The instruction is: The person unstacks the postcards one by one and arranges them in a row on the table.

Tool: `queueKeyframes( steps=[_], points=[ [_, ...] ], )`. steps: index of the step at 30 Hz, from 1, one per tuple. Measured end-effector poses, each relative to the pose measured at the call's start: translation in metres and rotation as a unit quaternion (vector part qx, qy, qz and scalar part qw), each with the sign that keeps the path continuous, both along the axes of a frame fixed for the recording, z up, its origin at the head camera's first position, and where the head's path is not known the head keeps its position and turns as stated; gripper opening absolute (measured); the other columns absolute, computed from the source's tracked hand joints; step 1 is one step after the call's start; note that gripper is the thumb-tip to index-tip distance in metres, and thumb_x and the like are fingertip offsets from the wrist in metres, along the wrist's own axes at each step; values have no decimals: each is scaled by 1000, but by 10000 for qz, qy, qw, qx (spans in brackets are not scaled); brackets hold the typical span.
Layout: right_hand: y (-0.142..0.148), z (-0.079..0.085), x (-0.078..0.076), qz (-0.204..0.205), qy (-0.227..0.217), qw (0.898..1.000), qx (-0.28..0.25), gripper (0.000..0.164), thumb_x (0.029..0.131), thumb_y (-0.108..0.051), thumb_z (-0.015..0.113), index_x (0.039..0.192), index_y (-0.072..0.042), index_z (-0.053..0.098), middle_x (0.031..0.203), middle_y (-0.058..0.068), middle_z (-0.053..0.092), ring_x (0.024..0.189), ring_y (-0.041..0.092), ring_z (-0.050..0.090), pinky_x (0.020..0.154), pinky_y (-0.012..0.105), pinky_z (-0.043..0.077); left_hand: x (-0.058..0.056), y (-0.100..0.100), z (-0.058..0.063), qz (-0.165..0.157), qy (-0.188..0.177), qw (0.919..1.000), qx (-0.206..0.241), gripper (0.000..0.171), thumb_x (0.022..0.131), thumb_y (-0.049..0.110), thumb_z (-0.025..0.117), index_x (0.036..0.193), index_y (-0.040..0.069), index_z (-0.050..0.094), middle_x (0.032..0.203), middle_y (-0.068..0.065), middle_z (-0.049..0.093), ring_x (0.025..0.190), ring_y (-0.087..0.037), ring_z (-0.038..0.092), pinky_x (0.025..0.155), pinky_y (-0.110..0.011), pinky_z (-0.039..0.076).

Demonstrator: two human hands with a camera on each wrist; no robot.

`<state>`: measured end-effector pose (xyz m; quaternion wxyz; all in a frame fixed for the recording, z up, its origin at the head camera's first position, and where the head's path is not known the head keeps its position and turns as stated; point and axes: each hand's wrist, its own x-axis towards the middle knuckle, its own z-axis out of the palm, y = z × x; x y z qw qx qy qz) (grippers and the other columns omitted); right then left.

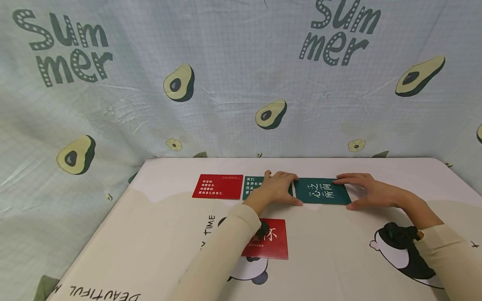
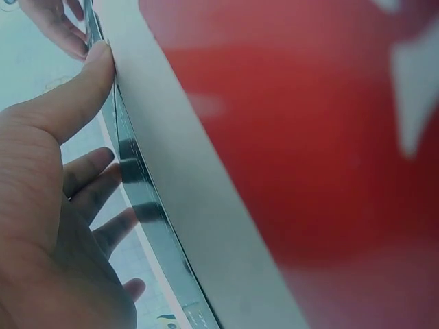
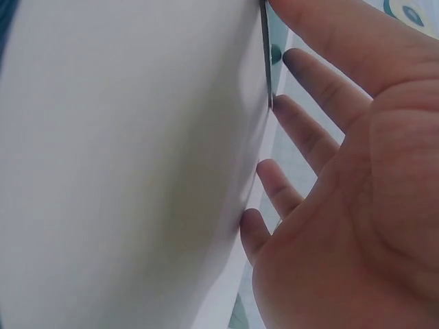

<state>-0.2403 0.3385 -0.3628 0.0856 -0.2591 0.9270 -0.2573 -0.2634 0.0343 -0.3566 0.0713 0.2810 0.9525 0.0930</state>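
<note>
A green card with white characters (image 1: 318, 191) lies on the table between the two hands. My left hand (image 1: 276, 188) reaches over a second green card (image 1: 250, 184), partly hidden beneath it; thumb and fingertips touch the left end of the first green card. At that card's right end my right hand (image 1: 376, 191) has its index finger along the upper edge and its thumb at the lower corner. The right wrist view shows the right hand's fingers (image 3: 309, 130) spread and fairly straight. In the left wrist view, the left thumb (image 2: 96, 72) meets a dark card edge.
A red card (image 1: 218, 186) lies left of the green cards, in the same row. Another red card (image 1: 276, 246) lies nearer, partly covered by the left sleeve (image 1: 222, 255). A patterned cloth (image 1: 226, 83) hangs behind the printed tabletop (image 1: 150, 234).
</note>
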Motion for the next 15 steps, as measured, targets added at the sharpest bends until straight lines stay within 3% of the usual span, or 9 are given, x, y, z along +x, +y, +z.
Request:
queueKeyframes(
  steps=[15],
  points=[
    [-2,2,1,-37,9,10000,-17,72,76,-37,79,137,-14,51,147,19,33,130,48,15,92,76,18,0,1,3,-41,-103,9999,67,75,79,54,69,143,25,42,147,5,41,136,-16,30,113,-52,11]
  ],
)
